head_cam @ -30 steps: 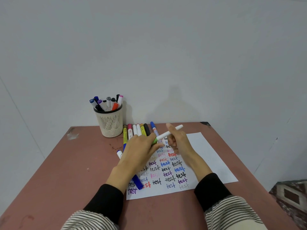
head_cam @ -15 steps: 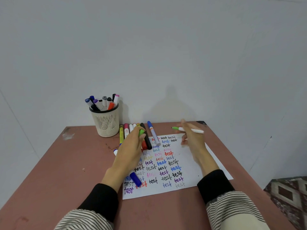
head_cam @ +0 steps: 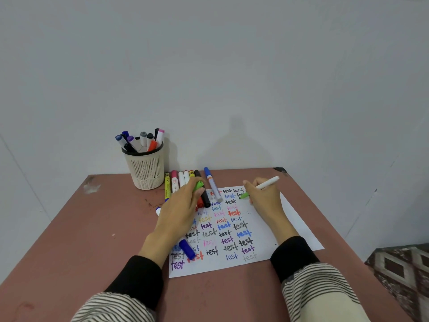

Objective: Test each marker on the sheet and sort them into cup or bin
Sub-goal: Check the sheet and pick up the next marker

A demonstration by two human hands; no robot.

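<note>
A white sheet (head_cam: 294, 219) covered with coloured "test" words lies on the brown table (head_cam: 81, 233). My right hand (head_cam: 267, 201) grips an uncapped green marker (head_cam: 267, 183), white barrel up, green tip down at the sheet's top edge. My left hand (head_cam: 181, 210) rests over the sheet's left side and pinches the green cap (head_cam: 198, 185). A row of capped markers (head_cam: 183, 180) lies behind my left hand. A blue-capped marker (head_cam: 212, 184) and a blue marker (head_cam: 186, 248) lie on the sheet. A mesh cup (head_cam: 145, 170) holds several markers.
The cup stands at the table's back left against the white wall. A patterned floor (head_cam: 399, 270) shows beyond the table's right edge. No bin is in view.
The two hands pulled apart and the cap came off the green marker. My right hand then turned the marker and lowered its tip to the top of the sheet.
</note>
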